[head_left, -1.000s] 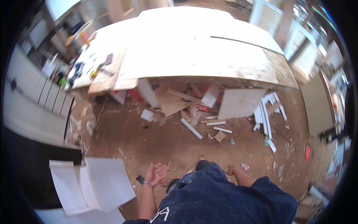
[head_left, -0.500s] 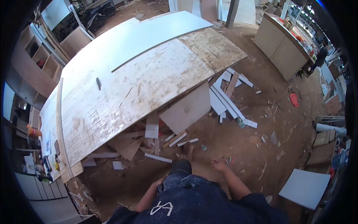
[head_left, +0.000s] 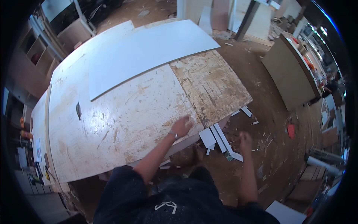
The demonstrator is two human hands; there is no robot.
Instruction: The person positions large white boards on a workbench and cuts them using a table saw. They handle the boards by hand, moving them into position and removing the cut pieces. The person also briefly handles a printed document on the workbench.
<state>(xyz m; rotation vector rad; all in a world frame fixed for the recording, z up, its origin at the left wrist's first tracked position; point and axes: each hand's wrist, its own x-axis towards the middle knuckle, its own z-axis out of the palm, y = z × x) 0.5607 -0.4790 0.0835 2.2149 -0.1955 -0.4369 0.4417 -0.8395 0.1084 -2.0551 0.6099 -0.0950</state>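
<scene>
One scuffed, whitish wooden worktop (head_left: 119, 127) spreads before you, a smooth white rectangular panel (head_left: 153, 58) flat on its far part. Your left hand (head_left: 181, 127) is over the near edge, fingers loosely extended, nothing gripped; contact unclear. Your right hand (head_left: 245, 142) is out past the worktop's edge, fingers curled; can't tell if clenched or holding something. Nearest it, narrow white board strips (head_left: 224, 139) lie lower down, on the brown dirt floor (head_left: 278, 158).

The white panel (head_left: 156, 58) looks smooth, the wooden tabletop (head_left: 130, 115) scuffed.
</scene>
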